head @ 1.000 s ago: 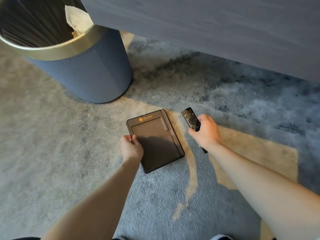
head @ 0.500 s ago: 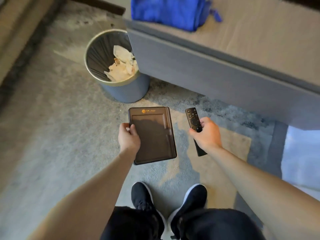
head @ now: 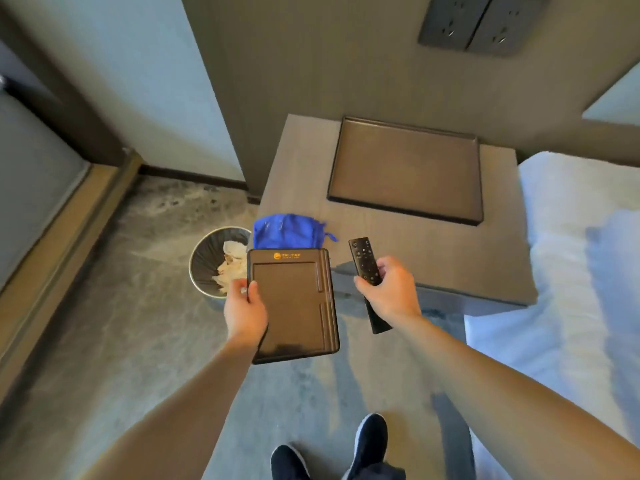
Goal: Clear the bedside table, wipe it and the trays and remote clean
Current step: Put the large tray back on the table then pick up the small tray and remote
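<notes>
Head view, looking down at the bedside counter [head: 433, 251]. Left hand [head: 245, 311] has its grip closed on the left edge of the small tray [head: 294, 303], thumb on top, fingers beneath; tray is held level in the air off the counter's front-left corner, above the carpet [head: 114, 334]. Right hand [head: 391, 292] has its grip closed round the middle of the black remote [head: 363, 261], button end pointing away over the counter's front edge, tail end projecting below the hand. Small tray and remote sit apart, side by side, not touching. Large tray [head: 405, 168] lies flat toward the back of the counter, nothing seen in it. Blue cloth [head: 287, 232] is bunched at the counter's front-left corner, its near part hidden by the far end of the small tray. Waste bin [head: 207, 261], dark liner, stands on the carpet just left of the counter, crumpled white paper [head: 232, 265] inside; the small tray's left edge and left hand overlap its right side. Bed [head: 571, 271] with pale sheet borders the counter on the right. Wall socket plate [head: 478, 22] above the counter, two panels. Dark shoes [head: 367, 441] visible at bottom on the carpet. Writing: small tray carries an orange round logo with a short line of orange text at its far end, too blurred to read; remote button markings not legible.
</notes>
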